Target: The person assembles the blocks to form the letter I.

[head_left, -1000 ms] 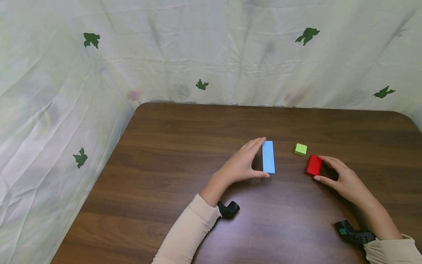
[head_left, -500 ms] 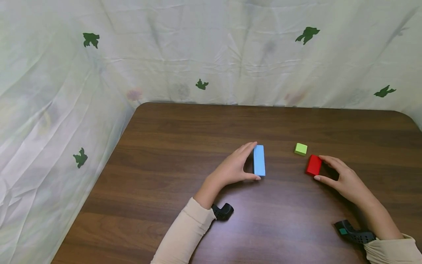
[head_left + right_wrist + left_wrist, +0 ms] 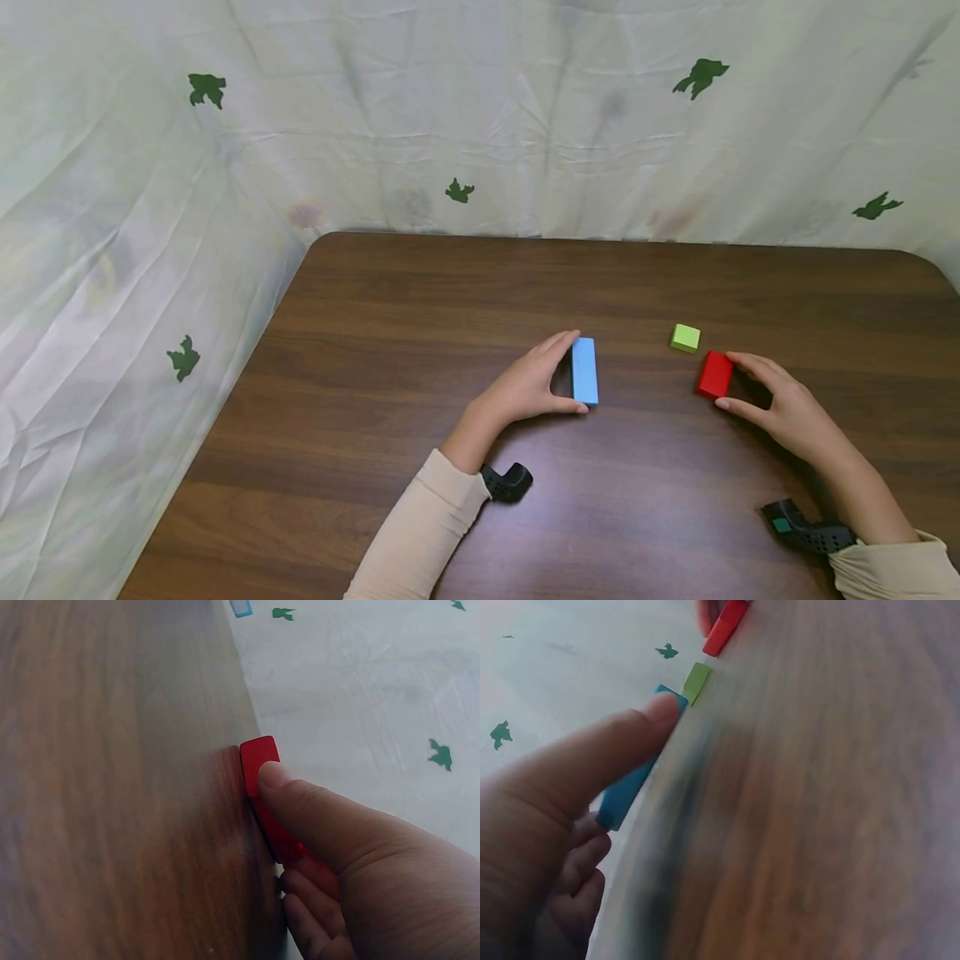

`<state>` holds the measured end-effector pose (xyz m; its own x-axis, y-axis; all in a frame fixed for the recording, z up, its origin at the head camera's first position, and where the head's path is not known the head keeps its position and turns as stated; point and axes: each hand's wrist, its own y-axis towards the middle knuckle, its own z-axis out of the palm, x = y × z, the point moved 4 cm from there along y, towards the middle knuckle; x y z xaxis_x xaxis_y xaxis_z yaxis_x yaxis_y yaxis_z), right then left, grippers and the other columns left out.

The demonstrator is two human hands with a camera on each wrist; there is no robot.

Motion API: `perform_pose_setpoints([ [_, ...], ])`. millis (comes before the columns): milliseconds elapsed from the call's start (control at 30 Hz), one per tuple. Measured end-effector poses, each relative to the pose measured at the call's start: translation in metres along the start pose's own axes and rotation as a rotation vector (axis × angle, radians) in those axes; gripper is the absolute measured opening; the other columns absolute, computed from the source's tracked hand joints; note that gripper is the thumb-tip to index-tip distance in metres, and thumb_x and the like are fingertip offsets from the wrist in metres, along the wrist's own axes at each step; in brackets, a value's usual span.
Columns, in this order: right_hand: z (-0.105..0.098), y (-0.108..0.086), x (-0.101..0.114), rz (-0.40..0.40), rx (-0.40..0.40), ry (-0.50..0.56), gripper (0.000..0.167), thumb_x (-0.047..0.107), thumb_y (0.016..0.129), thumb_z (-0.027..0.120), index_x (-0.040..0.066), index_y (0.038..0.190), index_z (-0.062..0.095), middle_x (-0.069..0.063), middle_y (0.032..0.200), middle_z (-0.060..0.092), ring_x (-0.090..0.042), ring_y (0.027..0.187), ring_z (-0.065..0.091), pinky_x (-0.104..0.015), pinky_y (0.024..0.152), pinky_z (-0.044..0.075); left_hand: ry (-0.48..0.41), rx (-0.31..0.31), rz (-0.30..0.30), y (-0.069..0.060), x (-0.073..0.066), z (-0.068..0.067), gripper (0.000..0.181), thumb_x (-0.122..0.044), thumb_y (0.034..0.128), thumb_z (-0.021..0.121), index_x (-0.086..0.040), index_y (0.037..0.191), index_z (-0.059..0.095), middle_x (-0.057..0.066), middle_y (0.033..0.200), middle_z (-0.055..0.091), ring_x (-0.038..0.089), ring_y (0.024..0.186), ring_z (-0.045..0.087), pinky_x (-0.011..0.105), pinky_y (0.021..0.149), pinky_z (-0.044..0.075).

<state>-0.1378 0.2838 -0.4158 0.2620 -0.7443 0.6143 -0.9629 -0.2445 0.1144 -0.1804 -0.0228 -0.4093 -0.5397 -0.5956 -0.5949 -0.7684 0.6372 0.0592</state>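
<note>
The left hand (image 3: 525,385) holds a long blue block (image 3: 585,372) by its two ends, thumb at the near end and fingers at the far end. To the right, the right hand (image 3: 783,410) pinches a red block (image 3: 715,374) between thumb and fingers. A small light-green block (image 3: 686,337) lies just behind and left of the red one, touched by neither hand. In the left wrist view the thumb presses the end of the blue block (image 3: 630,791); in the right wrist view the thumb rests on the end of the red block (image 3: 259,769).
The brown wooden table (image 3: 360,333) has rounded far corners. A pale curtain (image 3: 510,108) with dark green leaf-like shapes hangs behind it and along its left side. Each wrist wears a black device, the left one (image 3: 507,483) and the right one (image 3: 806,527).
The left hand and the blue block have moved left and slightly nearer the person. The right hand, the red block and the green block have stayed practically where they were.
</note>
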Motion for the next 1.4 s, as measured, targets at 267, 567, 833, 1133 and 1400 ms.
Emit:
perform_pose_setpoints([
  [267,0.000,0.000,0.000,0.000,0.001,-0.007,0.066,0.023,0.078,0.071,0.000,0.131,0.040,-0.023,0.122,0.041,-0.045,0.107,0.041,-0.062,0.078,0.035,-0.001,0.026,-0.018,0.000,0.004,0.005,0.097,-0.044,0.0705,0.073,-0.007,0.143,0.019,0.006,0.144,0.026,0.015,0.130,0.024,0.027,0.104,0.022],
  [567,-0.002,0.000,0.001,-0.013,-0.010,-0.007,0.066,0.020,0.076,0.073,-0.001,0.130,0.041,-0.023,0.123,0.041,-0.044,0.107,0.041,-0.061,0.079,0.034,-0.017,0.034,-0.021,0.001,0.008,0.007,0.098,-0.044,0.0700,0.073,-0.007,0.143,0.020,0.007,0.143,0.027,0.015,0.129,0.025,0.026,0.103,0.022],
  [833,0.000,0.001,0.000,0.013,0.005,0.000,0.073,0.023,0.076,0.073,-0.001,0.133,0.035,-0.026,0.125,0.037,-0.045,0.107,0.040,-0.061,0.080,0.033,-0.023,0.045,-0.023,0.000,0.011,0.008,0.102,-0.049,0.0683,0.073,-0.007,0.143,0.018,0.006,0.146,0.021,0.014,0.132,0.019,0.027,0.105,0.019],
  [1133,0.001,0.001,0.002,0.026,0.003,0.000,0.074,0.024,0.077,0.072,-0.007,0.131,0.034,-0.030,0.130,0.030,-0.047,0.110,0.035,-0.063,0.082,0.030,0.001,0.008,-0.012,0.001,0.013,0.006,0.077,-0.046,0.0811,0.061,-0.006,0.139,0.029,0.006,0.140,0.031,0.019,0.131,0.021,0.030,0.105,0.018],
  [1400,0.000,0.001,0.002,0.044,-0.029,-0.005,0.068,0.022,0.076,0.073,-0.007,0.126,0.037,-0.028,0.119,0.039,-0.045,0.104,0.042,-0.059,0.080,0.034,0.009,0.018,-0.019,0.001,0.013,0.007,0.074,-0.044,0.0827,0.060,-0.006,0.139,0.030,0.006,0.140,0.032,0.019,0.131,0.021,0.029,0.105,0.018],
])
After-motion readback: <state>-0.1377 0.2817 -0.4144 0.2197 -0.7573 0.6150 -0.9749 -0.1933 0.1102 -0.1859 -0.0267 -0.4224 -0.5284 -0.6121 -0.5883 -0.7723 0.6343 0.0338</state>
